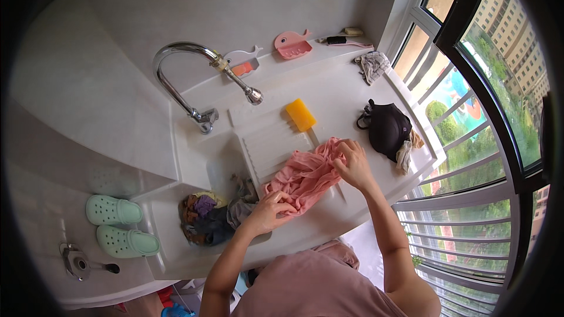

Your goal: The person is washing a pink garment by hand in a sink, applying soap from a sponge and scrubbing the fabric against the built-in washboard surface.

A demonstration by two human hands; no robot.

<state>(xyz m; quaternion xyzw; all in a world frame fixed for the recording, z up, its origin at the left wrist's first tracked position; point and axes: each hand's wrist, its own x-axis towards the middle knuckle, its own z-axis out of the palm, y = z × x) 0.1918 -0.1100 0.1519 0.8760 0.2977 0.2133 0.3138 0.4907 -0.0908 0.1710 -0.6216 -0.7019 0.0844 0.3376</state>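
Observation:
A wet-looking pink cloth garment (304,176) lies bunched across the ribbed washboard (264,141) of a white laundry sink. My left hand (266,213) pinches its lower left edge between thumb and fingers. At its upper right end, my right hand (352,165) grips a fold of the same garment. Beyond the cloth, a yellow bar of soap (301,115) rests on the upper edge of the ribs. In the basin to the left lies a pile of dark, purple and brown laundry (211,220).
A chrome faucet (185,48) arches over the basin. On the right counter are a black bra (387,127) and a crumpled grey cloth (373,66). Whale-shaped soap dishes (293,46) and brushes (337,41) line the back ledge. Green clogs (125,240) stand at left.

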